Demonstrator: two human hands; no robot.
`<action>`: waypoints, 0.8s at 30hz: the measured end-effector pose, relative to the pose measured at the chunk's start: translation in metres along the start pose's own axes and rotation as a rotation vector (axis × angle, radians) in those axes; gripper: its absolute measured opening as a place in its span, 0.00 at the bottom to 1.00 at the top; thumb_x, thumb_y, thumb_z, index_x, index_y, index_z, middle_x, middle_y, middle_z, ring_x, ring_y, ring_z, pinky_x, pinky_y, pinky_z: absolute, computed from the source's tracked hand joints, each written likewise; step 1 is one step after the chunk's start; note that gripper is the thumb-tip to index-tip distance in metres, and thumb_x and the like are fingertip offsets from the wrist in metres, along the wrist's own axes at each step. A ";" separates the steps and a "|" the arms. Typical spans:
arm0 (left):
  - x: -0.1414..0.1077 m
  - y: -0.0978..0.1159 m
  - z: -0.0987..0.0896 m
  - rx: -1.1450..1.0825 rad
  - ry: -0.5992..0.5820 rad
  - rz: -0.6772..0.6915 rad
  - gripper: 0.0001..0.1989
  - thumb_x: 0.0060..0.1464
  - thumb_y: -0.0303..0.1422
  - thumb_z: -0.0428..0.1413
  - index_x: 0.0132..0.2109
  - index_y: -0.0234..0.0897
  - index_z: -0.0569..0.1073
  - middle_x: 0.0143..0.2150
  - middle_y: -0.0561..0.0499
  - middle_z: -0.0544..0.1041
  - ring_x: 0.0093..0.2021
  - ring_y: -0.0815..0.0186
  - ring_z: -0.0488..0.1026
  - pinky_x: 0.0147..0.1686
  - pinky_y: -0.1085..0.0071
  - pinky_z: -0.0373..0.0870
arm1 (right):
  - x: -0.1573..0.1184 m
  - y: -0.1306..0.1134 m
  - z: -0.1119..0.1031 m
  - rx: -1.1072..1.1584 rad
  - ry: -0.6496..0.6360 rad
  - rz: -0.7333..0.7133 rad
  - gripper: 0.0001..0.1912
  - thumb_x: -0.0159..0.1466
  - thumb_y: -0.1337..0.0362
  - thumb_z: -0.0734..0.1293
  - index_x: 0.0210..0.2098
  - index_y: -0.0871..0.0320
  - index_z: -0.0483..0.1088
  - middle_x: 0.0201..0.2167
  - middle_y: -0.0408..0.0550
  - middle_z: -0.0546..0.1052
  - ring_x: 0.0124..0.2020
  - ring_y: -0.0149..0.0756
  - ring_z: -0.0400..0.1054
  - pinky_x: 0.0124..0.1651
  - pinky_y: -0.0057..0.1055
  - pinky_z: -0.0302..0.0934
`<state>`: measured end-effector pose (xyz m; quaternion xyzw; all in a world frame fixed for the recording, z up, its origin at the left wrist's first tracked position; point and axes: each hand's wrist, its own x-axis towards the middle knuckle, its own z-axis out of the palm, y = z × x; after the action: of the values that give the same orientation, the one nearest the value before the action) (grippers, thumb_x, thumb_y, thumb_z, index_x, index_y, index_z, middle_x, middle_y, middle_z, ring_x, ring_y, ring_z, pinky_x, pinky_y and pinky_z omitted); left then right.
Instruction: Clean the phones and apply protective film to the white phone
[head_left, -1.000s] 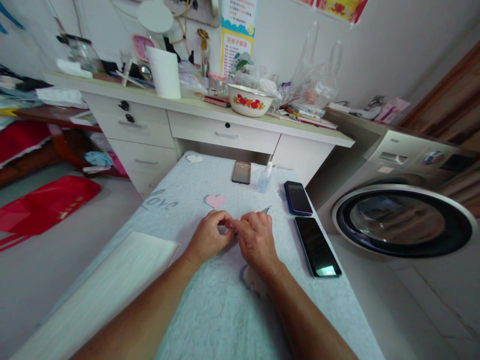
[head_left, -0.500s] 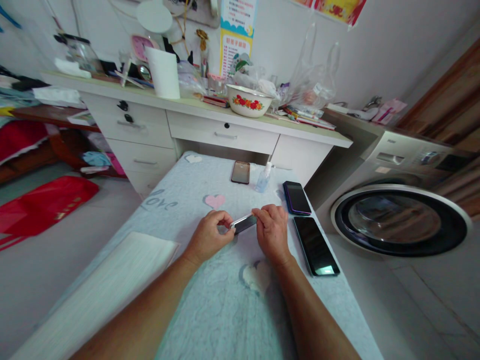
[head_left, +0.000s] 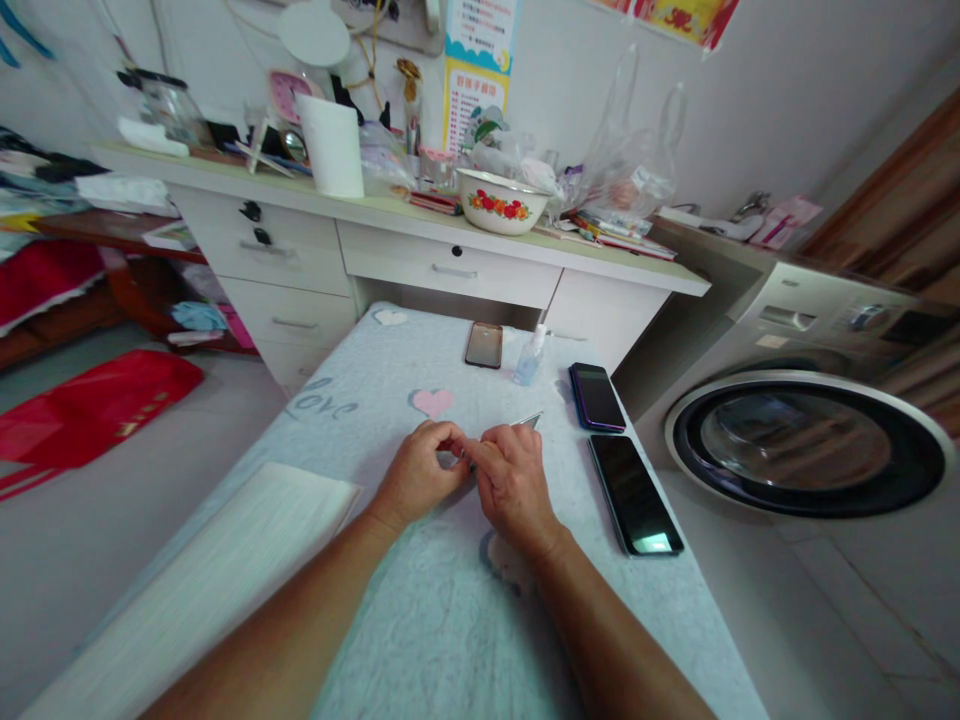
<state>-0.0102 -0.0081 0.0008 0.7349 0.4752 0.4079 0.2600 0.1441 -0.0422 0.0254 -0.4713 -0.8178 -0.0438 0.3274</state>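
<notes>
My left hand point(head_left: 425, 467) pinches the near left end of a phone between thumb and forefinger. The phone point(head_left: 531, 420) has a silver edge and is tilted up off the table; most of it is behind my fingers. Across its front lies my right hand point(head_left: 513, 482), fingers curled, the forefinger reaching to the end that my left hand grips. Whether something thin is under those fingers is hidden. A brown phone case point(head_left: 484, 345) and a clear spray bottle point(head_left: 530, 355) stand beyond my hands. Two dark phones, a smaller one point(head_left: 597, 397) and a larger one point(head_left: 634, 495), lie to the right.
A pale blue cloth point(head_left: 420, 610) with hearts covers the table. At its left lies a whitish folded sheet or board point(head_left: 202, 590). Behind it a white desk point(head_left: 450, 268) bears a flowered bowl point(head_left: 501, 203) and a paper roll point(head_left: 331, 148). A washing machine point(head_left: 814, 330) stands at the right.
My right hand has slid left along the phone, from its far right end to close by my left hand. The phone's far corner now shows past my knuckles. My left hand keeps its pinch.
</notes>
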 end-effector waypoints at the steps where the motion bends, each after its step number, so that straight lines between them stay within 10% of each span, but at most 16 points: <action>1: 0.000 0.000 0.000 -0.003 -0.005 -0.003 0.03 0.44 0.28 0.55 0.29 0.38 0.69 0.29 0.55 0.71 0.34 0.66 0.69 0.36 0.72 0.66 | 0.000 -0.002 0.000 0.005 -0.010 -0.007 0.15 0.67 0.68 0.59 0.49 0.49 0.72 0.35 0.48 0.70 0.38 0.38 0.57 0.42 0.36 0.49; 24: 0.001 0.006 -0.001 0.011 0.011 -0.022 0.03 0.43 0.27 0.56 0.29 0.37 0.70 0.28 0.55 0.72 0.33 0.67 0.69 0.36 0.71 0.65 | -0.003 0.050 -0.010 -0.138 0.132 0.204 0.12 0.65 0.70 0.62 0.42 0.52 0.75 0.36 0.47 0.71 0.39 0.38 0.58 0.41 0.35 0.49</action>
<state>-0.0084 -0.0097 0.0062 0.7287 0.4871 0.4065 0.2578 0.1903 -0.0203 0.0200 -0.5696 -0.7373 -0.0972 0.3500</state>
